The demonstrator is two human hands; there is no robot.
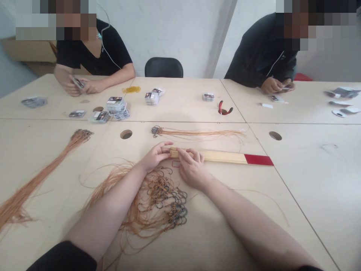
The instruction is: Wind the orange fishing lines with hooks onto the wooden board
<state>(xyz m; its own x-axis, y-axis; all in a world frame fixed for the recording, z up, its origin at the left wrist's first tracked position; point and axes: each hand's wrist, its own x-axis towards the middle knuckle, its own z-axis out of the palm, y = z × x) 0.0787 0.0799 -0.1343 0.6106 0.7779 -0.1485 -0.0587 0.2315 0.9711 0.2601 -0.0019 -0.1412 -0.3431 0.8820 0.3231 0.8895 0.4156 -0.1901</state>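
Pale-yellow wood forms one long, flat, red-ended strip (225,156) reaching across the desk (310,180), its left end pinched by the fingers of the left hand (154,157) and right hand (194,169). Three orange-line bundles with dark metal hooks (42,176) lie around it: one behind, one left, one tangled nearer.

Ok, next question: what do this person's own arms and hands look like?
The left grip and right grip are bare hands, with no gloves, rings or watch visible. The forearms are bare too, tapering toward the hands. A plain black sleeve shows on the left; only a sliver of dark sleeve on the right.
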